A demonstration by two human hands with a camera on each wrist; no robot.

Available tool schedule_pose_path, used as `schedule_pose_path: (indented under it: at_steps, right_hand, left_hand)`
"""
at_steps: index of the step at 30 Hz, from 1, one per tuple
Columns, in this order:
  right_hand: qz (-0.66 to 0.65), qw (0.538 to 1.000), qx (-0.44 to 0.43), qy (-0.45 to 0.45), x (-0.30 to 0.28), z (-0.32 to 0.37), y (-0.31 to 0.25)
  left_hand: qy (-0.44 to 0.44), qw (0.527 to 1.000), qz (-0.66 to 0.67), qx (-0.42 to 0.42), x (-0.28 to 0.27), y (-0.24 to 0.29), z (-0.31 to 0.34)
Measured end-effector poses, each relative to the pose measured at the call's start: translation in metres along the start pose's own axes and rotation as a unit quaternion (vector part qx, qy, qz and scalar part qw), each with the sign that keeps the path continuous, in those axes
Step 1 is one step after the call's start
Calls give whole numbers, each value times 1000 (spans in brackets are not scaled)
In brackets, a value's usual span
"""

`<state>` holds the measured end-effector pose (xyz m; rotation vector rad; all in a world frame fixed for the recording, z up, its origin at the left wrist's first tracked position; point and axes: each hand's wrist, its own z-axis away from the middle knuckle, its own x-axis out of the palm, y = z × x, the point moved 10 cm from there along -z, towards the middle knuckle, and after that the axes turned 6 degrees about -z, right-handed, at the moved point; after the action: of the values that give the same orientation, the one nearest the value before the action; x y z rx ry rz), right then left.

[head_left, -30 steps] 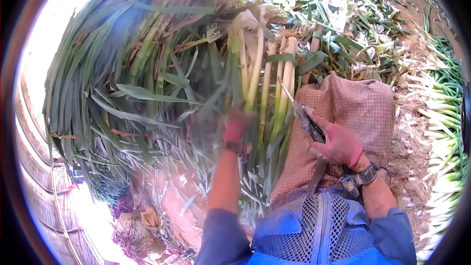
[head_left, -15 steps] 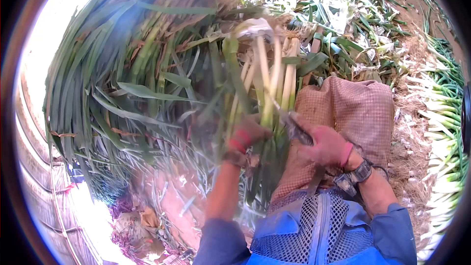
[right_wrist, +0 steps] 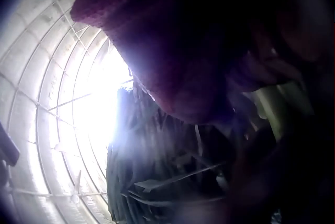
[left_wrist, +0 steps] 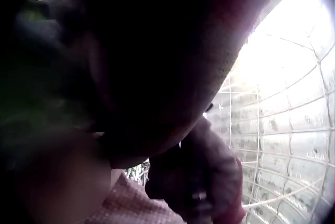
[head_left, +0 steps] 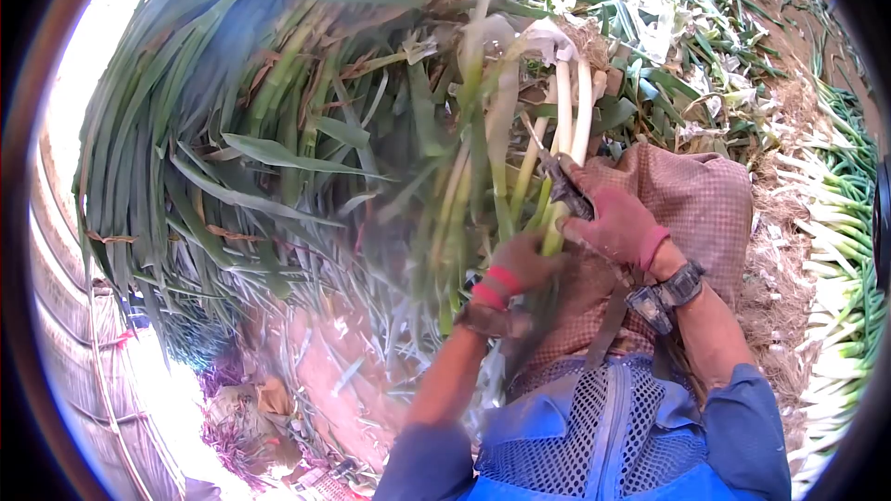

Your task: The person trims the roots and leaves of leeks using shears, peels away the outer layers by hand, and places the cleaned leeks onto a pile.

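Note:
In the head view the gloved left hand (head_left: 524, 264) grips the green part of a leek (head_left: 554, 223), whose white stalks (head_left: 582, 116) point up and away. Close beside it, the gloved right hand (head_left: 617, 223) holds a dark-handled tool (head_left: 568, 190) with a thin blade, its thumb near the leek. Both hands are above a checked brown cloth (head_left: 691, 190) over the lap. More leeks (head_left: 450, 209) lie just left of the hands. The left wrist view is mostly dark, with the other glove (left_wrist: 196, 177) low down; a pale green stalk (right_wrist: 275, 111) shows in the right wrist view.
A large heap of leafy leeks (head_left: 167, 148) fills the left side. Cut leaves and peelings (head_left: 650, 37) cover the ground at the top. A row of leeks with white stalks (head_left: 835, 315) runs down the right edge. Ribbed sheeting (right_wrist: 42, 104) curves up at the side.
The left hand has moved right, bringing leek stalks toward the right hand. The right hand has risen slightly with its tool, and the two hands are now close together.

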<state>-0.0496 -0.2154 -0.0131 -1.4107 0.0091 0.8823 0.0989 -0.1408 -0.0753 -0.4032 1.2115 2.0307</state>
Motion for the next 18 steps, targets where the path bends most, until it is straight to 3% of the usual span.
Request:
schedule_pose_path:
  at_steps: [1, 2, 4, 5, 6, 8, 9, 10, 11, 12, 14, 15, 18]
  right_hand:
    - [5, 1000, 19, -17, 5, 2, 2]
    - [10, 999, 38, -34, 10, 5, 4]
    - [5, 1000, -9, 0, 16, 6, 16]
    - [2, 998, -56, 33, 15, 10, 14]
    - [0, 998, -55, 33, 16, 14, 10]
    - [-4, 999, -6, -51, 29, 21, 2]
    - [-4, 999, -5, -51, 28, 22, -4]
    - [-2, 998, 17, -66, 31, 23, -5]
    - [-1, 996, 38, -81, 35, 24, -4]
    - [-1, 996, 38, -81, 38, 25, -6]
    - [37, 988, 36, -143, 56, 29, -8]
    - [37, 989, 35, -142, 59, 28, -9]
    - [6, 990, 56, -130, 62, 26, -7]
  left_hand:
    - [-20, 994, 102, -26, -4, -11, -2]
    - [-20, 994, 101, -27, -5, -21, -4]
    - [113, 977, 181, -4, -27, -58, -16]
    - [74, 940, 318, 102, -25, -77, -27]
    - [72, 940, 318, 100, -29, -87, -30]
    - [144, 882, 422, -152, -30, -148, -33]
    - [233, 892, 359, -148, -54, -123, -20]
    - [233, 892, 359, -148, -64, -119, -20]
    - [203, 954, 148, -162, -82, -111, -22]
    - [164, 969, -70, -169, -91, -105, -28]
    - [126, 962, -148, -190, -89, -101, -41]
    - [87, 947, -227, -209, -85, -102, -48]
    - [35, 942, -267, -201, -69, -98, -65]
